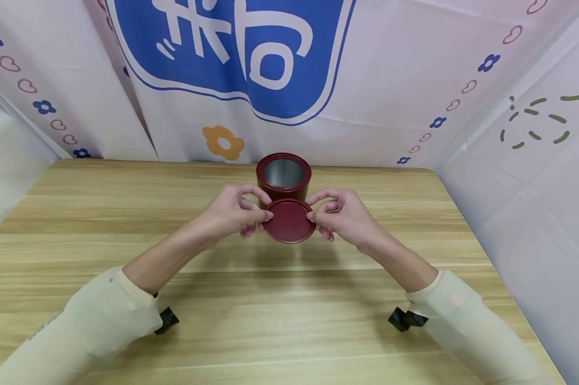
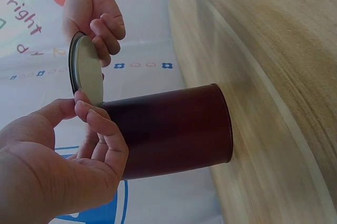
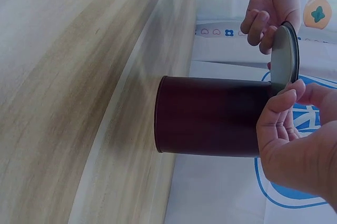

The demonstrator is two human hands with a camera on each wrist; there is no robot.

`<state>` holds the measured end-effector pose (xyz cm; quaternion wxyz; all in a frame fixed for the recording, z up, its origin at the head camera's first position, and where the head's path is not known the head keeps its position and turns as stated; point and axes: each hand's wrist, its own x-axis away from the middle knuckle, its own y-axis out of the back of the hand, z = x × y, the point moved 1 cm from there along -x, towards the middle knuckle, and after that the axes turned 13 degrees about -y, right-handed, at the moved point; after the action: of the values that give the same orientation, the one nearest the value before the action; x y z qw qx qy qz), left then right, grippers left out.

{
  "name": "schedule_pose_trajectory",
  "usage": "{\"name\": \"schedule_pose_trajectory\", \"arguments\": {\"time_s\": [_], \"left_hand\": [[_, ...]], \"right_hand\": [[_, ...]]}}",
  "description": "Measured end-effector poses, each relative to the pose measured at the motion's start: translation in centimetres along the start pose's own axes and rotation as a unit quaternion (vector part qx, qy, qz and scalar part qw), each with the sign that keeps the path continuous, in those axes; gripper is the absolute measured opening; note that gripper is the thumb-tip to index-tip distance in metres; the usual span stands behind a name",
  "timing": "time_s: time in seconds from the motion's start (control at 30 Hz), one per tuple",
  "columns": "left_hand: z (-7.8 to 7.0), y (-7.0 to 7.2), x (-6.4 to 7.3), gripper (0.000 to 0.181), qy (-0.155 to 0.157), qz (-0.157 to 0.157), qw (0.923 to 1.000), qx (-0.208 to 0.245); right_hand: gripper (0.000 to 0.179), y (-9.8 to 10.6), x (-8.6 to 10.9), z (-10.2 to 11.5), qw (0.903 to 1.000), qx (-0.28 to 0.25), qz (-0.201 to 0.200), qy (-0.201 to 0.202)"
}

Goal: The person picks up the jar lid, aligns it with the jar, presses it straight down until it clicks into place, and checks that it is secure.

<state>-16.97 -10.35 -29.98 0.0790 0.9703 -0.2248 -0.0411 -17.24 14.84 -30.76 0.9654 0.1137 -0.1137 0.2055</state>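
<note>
A dark red round canister (image 1: 283, 193) stands upright on the wooden table near its back edge, its top uncovered and a grey metal inside showing. In front of its rim, a matching red lid (image 1: 289, 222) is held up between both hands. My left hand (image 1: 238, 211) pinches the lid's left edge with thumb and fingers. On the opposite edge, my right hand (image 1: 339, 216) pinches it the same way. Both wrist views show the lid's pale metal underside (image 2: 89, 71), raised at about the height of the canister's top (image 3: 216, 116).
The wooden table (image 1: 289, 321) reaches out on both sides and in front of the canister. Behind it hangs a white printed cloth (image 1: 376, 107) with a blue sign, and another white cloth (image 1: 525, 176) borders the right side.
</note>
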Motion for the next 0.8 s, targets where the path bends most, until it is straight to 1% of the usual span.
{"name": "schedule_pose_trajectory", "arguments": {"time_s": [0.4, 0.8], "left_hand": [[-0.7, 0.2, 0.0, 0.028, -0.014, -0.007, 0.9999, -0.004], [-1.7, 0.6, -0.2, 0.028, -0.026, -0.010, 0.9992, -0.028]], "right_hand": [[0.023, 0.0, -0.2, 0.5, 0.9999, 0.007, -0.007, 0.007], [0.024, 0.1, -0.1, 1.5, 0.9999, 0.013, -0.011, 0.001]]}}
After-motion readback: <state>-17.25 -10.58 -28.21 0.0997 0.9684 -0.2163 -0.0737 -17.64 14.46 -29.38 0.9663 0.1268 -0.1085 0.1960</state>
